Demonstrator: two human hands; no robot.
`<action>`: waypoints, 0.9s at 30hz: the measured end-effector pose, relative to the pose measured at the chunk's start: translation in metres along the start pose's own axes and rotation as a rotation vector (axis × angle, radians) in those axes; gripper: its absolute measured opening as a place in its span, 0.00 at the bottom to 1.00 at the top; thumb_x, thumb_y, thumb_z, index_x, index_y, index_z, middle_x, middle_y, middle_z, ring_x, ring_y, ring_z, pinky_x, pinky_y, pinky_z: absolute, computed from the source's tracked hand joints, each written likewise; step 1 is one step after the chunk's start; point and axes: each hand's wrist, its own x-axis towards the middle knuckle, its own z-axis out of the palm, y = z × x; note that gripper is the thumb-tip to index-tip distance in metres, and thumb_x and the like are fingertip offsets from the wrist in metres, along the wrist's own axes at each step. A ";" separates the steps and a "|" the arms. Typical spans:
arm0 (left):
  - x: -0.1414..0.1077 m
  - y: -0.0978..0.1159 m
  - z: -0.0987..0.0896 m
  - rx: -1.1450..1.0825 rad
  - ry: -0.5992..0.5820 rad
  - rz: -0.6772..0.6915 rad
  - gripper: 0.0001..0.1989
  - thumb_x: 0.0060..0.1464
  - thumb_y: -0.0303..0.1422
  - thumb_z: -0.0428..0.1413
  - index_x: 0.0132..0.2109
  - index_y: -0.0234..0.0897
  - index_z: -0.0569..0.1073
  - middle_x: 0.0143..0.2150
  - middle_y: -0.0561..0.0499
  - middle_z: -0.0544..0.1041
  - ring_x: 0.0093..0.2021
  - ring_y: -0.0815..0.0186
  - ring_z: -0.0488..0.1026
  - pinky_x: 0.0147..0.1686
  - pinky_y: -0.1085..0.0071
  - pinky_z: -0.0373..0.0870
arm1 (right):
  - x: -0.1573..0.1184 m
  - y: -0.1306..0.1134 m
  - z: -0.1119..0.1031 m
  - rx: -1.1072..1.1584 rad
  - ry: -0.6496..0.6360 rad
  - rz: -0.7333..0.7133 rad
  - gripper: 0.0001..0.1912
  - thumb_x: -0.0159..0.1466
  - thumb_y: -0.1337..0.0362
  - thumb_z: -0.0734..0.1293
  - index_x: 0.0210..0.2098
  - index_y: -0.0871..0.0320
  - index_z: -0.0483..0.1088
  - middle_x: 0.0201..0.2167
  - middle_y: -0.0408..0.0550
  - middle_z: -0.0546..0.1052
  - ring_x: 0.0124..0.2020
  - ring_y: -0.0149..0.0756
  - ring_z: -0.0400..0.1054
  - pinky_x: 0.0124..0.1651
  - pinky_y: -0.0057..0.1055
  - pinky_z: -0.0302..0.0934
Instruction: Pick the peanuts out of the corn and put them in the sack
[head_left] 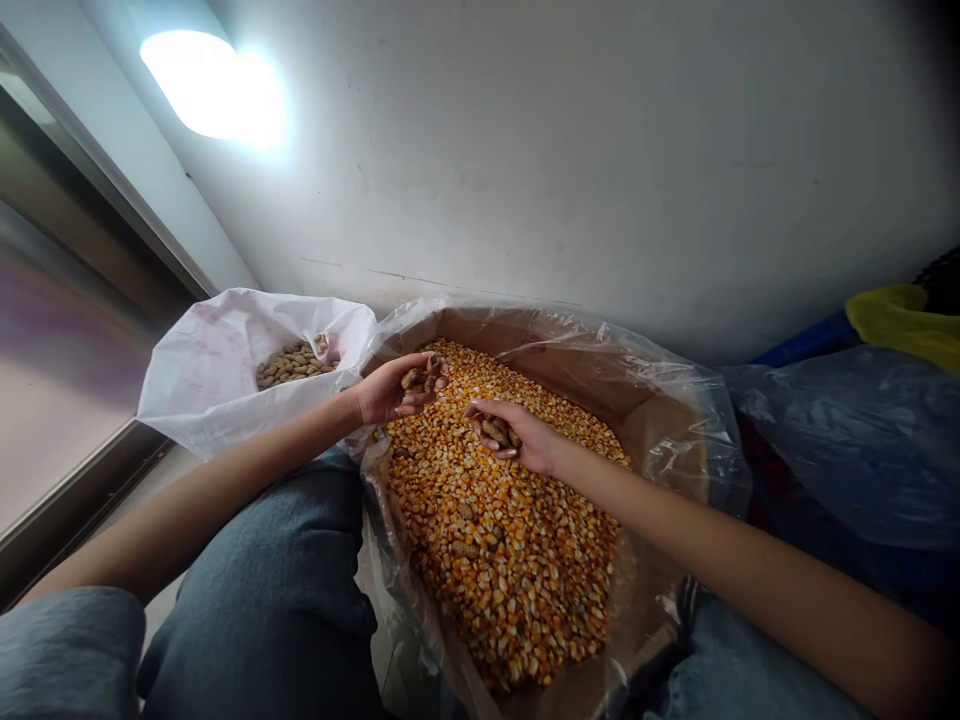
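My left hand is over the far left part of the corn kernels, its fingers curled around several unshelled peanuts. To its right, my right hand is turned palm inward above the corn and cups a few more peanuts. The kernels lie in a cardboard box lined with clear plastic. A few peanuts rest on the corn nearer to me. Left of the box stands a white sack, with a heap of peanuts inside.
Behind the box and sack rises a pale wall, with a bright lamp at upper left. On the right are a bluish plastic bag and a yellow cloth-like item. My knees flank the box.
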 end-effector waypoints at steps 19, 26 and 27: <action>-0.004 -0.021 0.003 2.046 0.009 -0.171 0.07 0.37 0.32 0.52 0.26 0.39 0.73 0.25 0.48 0.73 0.25 0.64 0.68 0.23 0.72 0.58 | 0.038 0.003 0.035 -1.996 0.251 -0.166 0.12 0.56 0.71 0.57 0.33 0.65 0.71 0.33 0.60 0.73 0.35 0.44 0.68 0.32 0.33 0.60; 0.000 -0.030 0.015 2.192 -0.141 -0.294 0.07 0.39 0.29 0.51 0.26 0.33 0.74 0.28 0.41 0.74 0.27 0.59 0.70 0.24 0.69 0.61 | 0.043 0.009 0.034 -1.941 0.254 -0.173 0.14 0.55 0.75 0.55 0.33 0.64 0.71 0.33 0.58 0.73 0.36 0.43 0.67 0.33 0.33 0.59; 0.001 -0.032 0.016 2.194 -0.154 -0.311 0.07 0.39 0.29 0.51 0.26 0.33 0.74 0.28 0.41 0.74 0.27 0.59 0.69 0.24 0.70 0.61 | 0.044 0.008 0.033 -1.923 0.263 -0.160 0.12 0.55 0.73 0.57 0.32 0.64 0.71 0.32 0.58 0.74 0.35 0.43 0.67 0.32 0.33 0.59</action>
